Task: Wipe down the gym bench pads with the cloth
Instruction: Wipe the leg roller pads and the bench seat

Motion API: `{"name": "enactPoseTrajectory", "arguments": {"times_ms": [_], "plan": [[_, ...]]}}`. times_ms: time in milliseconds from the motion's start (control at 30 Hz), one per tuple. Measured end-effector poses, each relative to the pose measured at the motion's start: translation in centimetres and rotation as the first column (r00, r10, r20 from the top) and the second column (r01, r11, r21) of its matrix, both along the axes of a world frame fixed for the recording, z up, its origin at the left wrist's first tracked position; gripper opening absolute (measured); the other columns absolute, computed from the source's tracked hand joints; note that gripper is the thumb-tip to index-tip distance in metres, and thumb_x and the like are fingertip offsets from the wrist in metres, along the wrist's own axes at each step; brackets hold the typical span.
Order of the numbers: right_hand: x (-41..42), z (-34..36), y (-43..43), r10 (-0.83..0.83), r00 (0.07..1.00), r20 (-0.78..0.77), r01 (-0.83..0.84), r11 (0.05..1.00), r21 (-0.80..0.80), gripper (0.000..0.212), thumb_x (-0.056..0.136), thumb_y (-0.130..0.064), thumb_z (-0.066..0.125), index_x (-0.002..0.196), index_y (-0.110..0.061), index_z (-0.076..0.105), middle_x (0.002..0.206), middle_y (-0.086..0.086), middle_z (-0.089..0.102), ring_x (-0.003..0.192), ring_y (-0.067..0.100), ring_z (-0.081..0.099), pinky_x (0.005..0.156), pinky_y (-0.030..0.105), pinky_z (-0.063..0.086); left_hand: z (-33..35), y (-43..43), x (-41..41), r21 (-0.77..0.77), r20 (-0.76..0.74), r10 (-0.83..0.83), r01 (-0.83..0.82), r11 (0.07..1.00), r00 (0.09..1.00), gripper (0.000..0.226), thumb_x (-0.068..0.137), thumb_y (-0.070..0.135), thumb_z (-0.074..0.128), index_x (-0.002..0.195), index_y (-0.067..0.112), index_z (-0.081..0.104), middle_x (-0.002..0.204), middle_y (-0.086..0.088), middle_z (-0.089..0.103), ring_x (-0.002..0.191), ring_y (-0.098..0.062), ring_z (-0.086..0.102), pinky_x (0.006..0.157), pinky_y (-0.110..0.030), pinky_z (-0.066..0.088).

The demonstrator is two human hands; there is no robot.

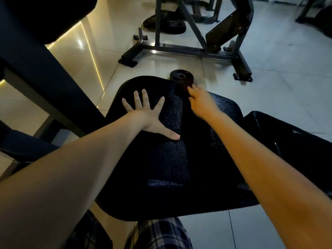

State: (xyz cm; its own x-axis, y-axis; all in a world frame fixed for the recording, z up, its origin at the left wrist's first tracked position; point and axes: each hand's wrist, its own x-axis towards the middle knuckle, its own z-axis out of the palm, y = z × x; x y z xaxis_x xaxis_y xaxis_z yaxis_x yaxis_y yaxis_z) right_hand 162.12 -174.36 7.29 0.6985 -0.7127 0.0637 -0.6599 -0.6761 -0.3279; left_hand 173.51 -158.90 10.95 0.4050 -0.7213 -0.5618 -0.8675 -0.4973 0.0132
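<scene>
Left hand (143, 114) lies spread flat, bracing the bench pad (161, 159). A dark bunched cloth (181, 88) seems to sit at the fingertips of the right hand (199, 103), near the pad's far edge; its grip is unclear. Overlapping strokes toward the body would suit best. A frame beam (45, 74) crowds the space left of the left hand.

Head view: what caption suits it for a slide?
Left hand spread flat on a black bench pad, right hand reaching its far edge.

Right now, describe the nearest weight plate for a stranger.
Find the black bench pad under the left hand. Just past its far edge, by the right hand, a weight plate lies on the floor. It lies alone; the other plates sit farther back.
</scene>
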Motion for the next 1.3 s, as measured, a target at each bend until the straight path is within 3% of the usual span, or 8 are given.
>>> {"name": "enactPoseTrajectory", "arguments": {"times_ms": [233, 367, 467, 633, 700, 833, 1067, 1300], "plan": [[-11.8, -1.3, 10.0, 0.195, 0.972, 0.129, -0.203, 0.978, 0.048, 0.049, 0.093, -0.001, 0.054, 0.140, -0.007, 0.044, 0.150, 0.008, 0.034, 0.143, 0.028, 0.023, 0.117, 0.037, 0.011, -0.2, -0.1, 0.1, -0.016, 0.002, -0.004, 0.004, 1.000, 1.000, 0.142, 0.048, 0.095, 0.053, 0.144, 0.036, -0.034, 0.144, -0.021, -0.049, 0.131, -0.044, -0.044, 0.104, -0.072, -0.019], [-10.0, -0.8, 7.1, 0.215, 0.974, 0.072, -0.219, 0.974, 0.054, 0.049, 0.097, -0.006, 0.048, 0.144, -0.012, 0.038, 0.155, 0.002, 0.027, 0.144, 0.023, 0.018, 0.118, 0.038, 0.002, -0.3, -0.2, 0.0, -0.013, 0.006, -0.003, 0.003, 1.000, 1.000, 0.142, 0.049, 0.095, 0.054, 0.143, 0.037, -0.034, 0.144, -0.021, -0.049, 0.131, -0.044, -0.044, 0.105, -0.072, -0.018], [-5.4, -1.0, 1.3, 0.116, 0.993, 0.038, -0.115, 0.993, -0.014, 0.049, 0.096, -0.005, 0.044, 0.145, -0.012, 0.038, 0.155, 0.007, 0.029, 0.142, 0.030, 0.025, 0.118, 0.048, 0.016, -0.4, -0.1, 0.1, -0.020, -0.004, 0.002, -0.003, 1.000, 1.000, 0.142, 0.048, 0.095, 0.054, 0.144, 0.038, -0.034, 0.144, -0.020, -0.049, 0.131, -0.043, -0.045, 0.105, -0.071, -0.019], [0.6, -0.5, -4.4, -0.109, 0.993, 0.033, 0.109, 0.994, 0.015, 0.041, 0.096, -0.007, 0.040, 0.135, -0.007, 0.050, 0.136, 0.019, 0.051, 0.121, 0.037, 0.047, 0.102, 0.040, 0.039, -0.3, -0.1, -0.1, -0.012, -0.007, 0.013, -0.013, 1.000, 1.000, 0.142, 0.047, 0.094, 0.054, 0.143, 0.039, -0.034, 0.144, -0.019, -0.049, 0.131, -0.042, -0.045, 0.105, -0.071, -0.019], [0.9, -0.2, -4.0, -0.138, 0.990, 0.001, 0.138, 0.990, -0.004, 0.041, 0.096, -0.007, 0.040, 0.136, -0.005, 0.047, 0.134, 0.020, 0.051, 0.120, 0.037, 0.047, 0.101, 0.040, 0.039, -0.2, 0.0, -0.1, -0.019, -0.018, 0.018, -0.018, 1.000, 1.000, 0.142, 0.046, 0.094, 0.054, 0.143, 0.039, -0.033, 0.145, -0.018, -0.048, 0.132, -0.041, -0.045, 0.106, -0.071, -0.018], [-3.0, -0.6, 0.6, 0.018, 0.999, 0.041, -0.018, 1.000, 0.009, 0.049, 0.098, -0.007, 0.041, 0.147, -0.008, 0.033, 0.155, 0.012, 0.026, 0.142, 0.031, 0.023, 0.117, 0.034, 0.016, -0.3, 0.1, 0.0, -0.030, -0.025, 0.014, -0.015, 0.999, 1.000, 0.147, 0.034, 0.096, 0.047, 0.144, 0.039, -0.033, 0.146, -0.018, -0.047, 0.133, -0.041, -0.044, 0.107, -0.071, -0.017], [-15.7, -2.3, 10.8, 0.290, 0.950, 0.120, -0.295, 0.955, 0.022, 0.048, 0.092, -0.015, 0.048, 0.139, -0.010, 0.047, 0.149, 0.002, 0.037, 0.141, 0.021, 0.026, 0.118, 0.029, 0.012, -0.5, 0.0, 0.1, -0.032, -0.002, -0.003, 0.003, 0.999, 1.000, 0.145, 0.041, 0.097, 0.050, 0.144, 0.037, -0.034, 0.145, -0.021, -0.047, 0.132, -0.043, -0.044, 0.105, -0.072, -0.017], [-4.9, -1.8, -0.2, -0.019, 0.991, 0.129, 0.021, 1.000, -0.014, 0.046, 0.095, -0.002, 0.041, 0.141, -0.005, 0.044, 0.149, 0.013, 0.039, 0.133, 0.035, 0.036, 0.113, 0.042, 0.028, -0.6, 0.0, 0.1, -0.032, -0.007, -0.001, 0.001, 0.999, 1.000, 0.143, 0.044, 0.096, 0.051, 0.143, 0.038, -0.034, 0.145, -0.020, -0.048, 0.131, -0.043, -0.045, 0.105, -0.072, -0.019]]}}
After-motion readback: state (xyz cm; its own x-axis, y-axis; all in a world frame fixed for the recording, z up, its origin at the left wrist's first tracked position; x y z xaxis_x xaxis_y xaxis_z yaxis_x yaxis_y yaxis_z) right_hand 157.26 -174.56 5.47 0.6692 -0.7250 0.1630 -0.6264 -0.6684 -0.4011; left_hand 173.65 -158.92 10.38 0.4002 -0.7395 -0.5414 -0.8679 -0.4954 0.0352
